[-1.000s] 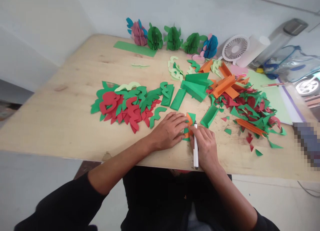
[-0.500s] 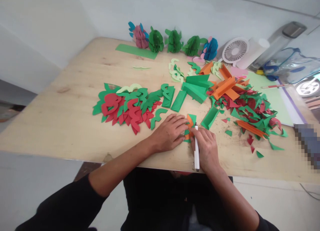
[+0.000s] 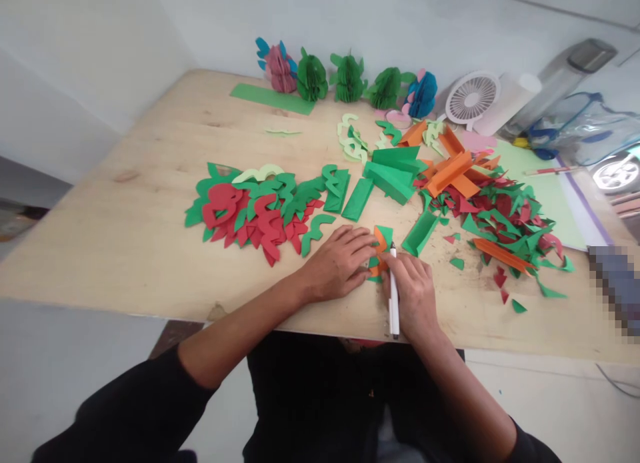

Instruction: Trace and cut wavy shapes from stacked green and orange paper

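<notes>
My left hand [image 3: 345, 263] lies palm down on the table with its fingers stretched to the right, the tips over a small wavy orange paper piece [image 3: 381, 241]. Beneath that piece is a green paper strip [image 3: 386, 232]. On their other side my right hand [image 3: 414, 286] is closed on a white pen [image 3: 394, 299], its dark tip pointing away from me; its fingers touch the papers' right edge. Left of my hands is a pile of wavy red cutouts [image 3: 245, 223] and green cutouts [image 3: 303, 199].
Folded green strips [image 3: 393, 176] and orange strips [image 3: 453, 176] lie ahead. To the right are a heap of paper scraps [image 3: 515, 226] and a blurred dark object [image 3: 617, 286]. Honeycomb paper figures [image 3: 349, 78], a small fan [image 3: 473, 97] and a bottle [image 3: 563, 83] stand along the wall.
Both hands keep nearly the same place on the papers, and the pen stays in my right hand. The whole view has shifted very slightly.
</notes>
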### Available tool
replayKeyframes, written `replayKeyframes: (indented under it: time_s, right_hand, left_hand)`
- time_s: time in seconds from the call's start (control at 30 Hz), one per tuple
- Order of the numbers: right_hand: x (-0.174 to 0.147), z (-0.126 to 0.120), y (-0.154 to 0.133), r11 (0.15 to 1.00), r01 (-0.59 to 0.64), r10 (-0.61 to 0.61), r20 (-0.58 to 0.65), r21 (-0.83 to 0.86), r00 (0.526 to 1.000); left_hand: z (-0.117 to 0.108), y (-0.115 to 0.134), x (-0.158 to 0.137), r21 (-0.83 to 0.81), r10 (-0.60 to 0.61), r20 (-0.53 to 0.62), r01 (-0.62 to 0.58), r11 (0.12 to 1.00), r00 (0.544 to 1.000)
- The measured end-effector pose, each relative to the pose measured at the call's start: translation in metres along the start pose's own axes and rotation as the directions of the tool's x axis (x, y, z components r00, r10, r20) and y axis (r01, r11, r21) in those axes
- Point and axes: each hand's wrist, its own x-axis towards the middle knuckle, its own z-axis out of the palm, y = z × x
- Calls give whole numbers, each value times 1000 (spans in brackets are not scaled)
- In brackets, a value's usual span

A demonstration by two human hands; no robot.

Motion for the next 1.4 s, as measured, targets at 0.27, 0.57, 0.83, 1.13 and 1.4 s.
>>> replayKeyframes:
  time_s: [0.27, 0.57, 0.83, 1.13, 1.4]
  right_hand:
    - [1, -2, -2, 1000, 15, -16, -14, -15, 1000]
    - [2, -2, -2, 999, 20, -21, -11, -34, 1000]
    - [2, -1, -3, 998, 25, -25, -15, -52, 1000]
    - [2, -4, -5, 999, 25, -25, -10, -21, 1000]
    - [2, -4, -5, 1000, 21, -21, -8, -22, 1000]
  left_hand:
    - [5, -4, -1, -4, 20, -35, -20, 1000, 999]
    - [0, -8, -6, -69, 12, -157, -23, 997, 988]
    - [-3, -7, -16, 167, 64, -129, -42, 985, 990]
    - [1, -6, -15, 286, 107, -109, -72, 955, 988]
    - [1, -5, -15, 284, 93, -109, -58, 957, 990]
